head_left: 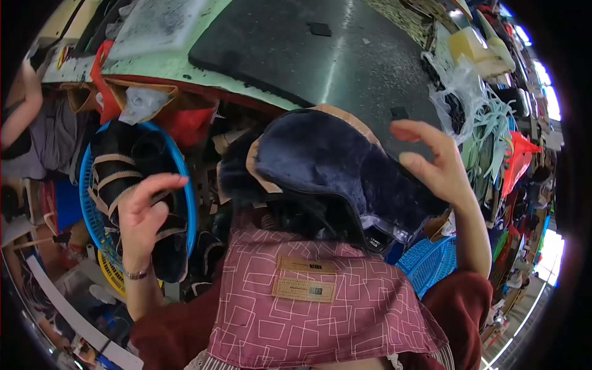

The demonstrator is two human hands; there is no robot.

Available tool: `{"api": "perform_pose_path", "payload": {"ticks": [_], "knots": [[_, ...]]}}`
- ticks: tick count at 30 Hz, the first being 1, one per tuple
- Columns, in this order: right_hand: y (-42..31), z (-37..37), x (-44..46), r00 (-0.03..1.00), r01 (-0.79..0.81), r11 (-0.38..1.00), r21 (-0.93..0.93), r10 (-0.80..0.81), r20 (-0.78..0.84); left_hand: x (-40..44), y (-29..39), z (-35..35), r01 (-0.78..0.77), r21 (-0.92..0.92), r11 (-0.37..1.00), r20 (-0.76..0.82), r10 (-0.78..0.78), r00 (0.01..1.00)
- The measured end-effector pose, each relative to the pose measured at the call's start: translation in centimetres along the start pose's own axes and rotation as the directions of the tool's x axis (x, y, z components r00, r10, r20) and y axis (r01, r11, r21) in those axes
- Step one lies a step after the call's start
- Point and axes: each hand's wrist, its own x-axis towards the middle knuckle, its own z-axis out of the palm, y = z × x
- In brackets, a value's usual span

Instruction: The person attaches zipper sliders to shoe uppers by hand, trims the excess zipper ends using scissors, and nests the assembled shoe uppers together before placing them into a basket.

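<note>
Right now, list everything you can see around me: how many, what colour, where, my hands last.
Fuzzy material: at least one piece, dark blue, between the hands
Trimmed pieces: several, black and tan, in left basket
Left basket: one, blue, by left hand
Right basket: at least one, blue, by right forearm
Mat: one, black, on bench
Bench: one, pale green, ahead
Apron: one, maroon, lap
Surrounding clutter: uncountable
Left hand, right hand: two, bare, raised

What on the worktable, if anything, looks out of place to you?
Mainly a small flat black scrap, lying loose on the dark board, well apart from the fuzzy dark piece. It may be a stray offcut.
</note>
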Motion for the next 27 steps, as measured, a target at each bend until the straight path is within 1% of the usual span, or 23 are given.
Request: {"api": "perform_pose_path", "payload": {"ticks": [1,2,3,4,5,6,7,9,12,13,14,15,16,17,18,19,20,21,23,24,25,26,27], "knots": [[-0.1,1.0,-1.3,1.0,0.014,0.999,-0.034,-0.015,-0.027,0.9,0.8,-0.4,-0.002,0.007,1.0,0.032,0.002,1.0],[-0.3,1.9,-2.4,1.0,0.015,0.999,-0.053,-0.013,0.027,3.7,1.2,0.3,-0.205,0.083,0.975,0.156,0.191,0.969],[2.2,0.0,-4.9,0.999,0.047,0.991,-0.124,-0.05,-0.014,8.3,3.4,6.2,-0.398,0.042,0.916,0.26,0.375,0.89],[2.8,1.2,-6.2,0.997,0.065,0.99,-0.128,-0.069,-0.023,10.2,5.3,8.8,-0.514,-0.002,0.858,0.383,0.476,0.792],[3.6,2.2,-7.4,0.998,0.008,0.983,-0.186,0.004,0.069,11.0,5.6,11.6,-0.557,-0.023,0.83,0.451,0.506,0.736],[4.2,3.1,-8.5,0.996,-0.025,0.988,-0.154,0.037,0.076,12.2,5.7,13.0,-0.501,0.067,0.863,0.724,0.303,0.62],[4.7,3.9,-9.4,0.995,-0.056,0.99,-0.132,0.067,0.08,13.6,5.7,14.1,-0.48,0.175,0.86,0.898,0.061,0.437],[5.7,5.2,-11.0,0.996,-0.04,0.977,-0.21,0.055,0.065,16.1,5.7,15.5,-0.4,0.226,0.888,0.954,-0.118,0.275],[6.0,6.3,-12.0,0.999,-0.048,0.931,-0.362,0.043,-0.023,17.8,6.4,15.3,-0.262,0.286,0.922,0.939,-0.216,0.267],[6.3,6.3,-12.0,0.997,-0.071,0.92,-0.386,0.054,-0.053,18.0,6.6,15.1,-0.266,0.306,0.914,0.931,-0.228,0.286],[6.2,5.7,-11.9,0.999,-0.042,0.877,-0.48,0.028,-0.035,18.1,6.4,14.9,-0.277,0.3,0.913,0.933,-0.219,0.286],[6.7,5.4,-12.1,0.998,-0.054,0.872,-0.487,0.031,-0.055,17.9,6.2,14.8,-0.285,0.292,0.913,0.935,-0.21,0.285],[7.5,5.4,-12.2,0.998,0.037,0.858,-0.513,-0.053,-0.016,16.9,6.6,14.3,-0.141,0.267,0.953,0.919,-0.208,0.335],[8.1,5.0,-12.2,0.99,0.129,0.833,-0.539,-0.136,0.026,16.1,5.9,13.9,-0.239,0.244,0.94,0.925,-0.151,0.349],[6.9,3.6,-12.1,0.987,0.158,0.853,-0.498,-0.147,0.062,15.4,5.5,13.6,-0.179,0.176,0.968,0.908,-0.09,0.41],[5.1,1.8,-12.0,0.983,0.181,0.853,-0.489,-0.142,0.115,15.1,5.5,13.2,-0.192,0.189,0.963,0.901,-0.092,0.425],[3.4,0.3,-11.9,0.977,0.201,0.854,-0.48,-0.138,0.165,15.1,6.4,12.3,-0.192,0.193,0.962,0.867,-0.075,0.492],[2.2,-0.8,-11.9,0.961,0.271,0.792,-0.547,-0.259,0.1,15.2,8.1,11.1,-0.199,0.19,0.961,0.83,-0.049,0.555],[-1.1,-3.0,-10.3,0.95,0.235,0.638,-0.733,-0.31,0.035,16.0,13.0,8.6,-0.575,0.339,0.745,0.723,0.186,0.666],[-1.4,-3.1,-8.7,0.909,0.211,0.517,-0.829,-0.416,-0.029,16.3,14.8,8.4,-0.707,0.484,0.516,0.659,0.317,0.682],[-1.6,-2.6,-6.9,0.902,0.154,0.44,-0.885,-0.427,-0.055,16.6,16.0,8.6,-0.739,0.623,0.255,0.599,0.451,0.661],[-1.5,-1.8,-4.9,0.892,0.101,0.359,-0.928,-0.446,-0.076,17.2,16.5,9.4,-0.704,0.708,0.056,0.587,0.509,0.63],[-0.4,-0.4,-2.6,0.855,0.098,0.34,-0.935,-0.51,-0.096,18.2,16.1,10.2,-0.736,0.676,-0.045,0.636,0.54,0.551]]}}
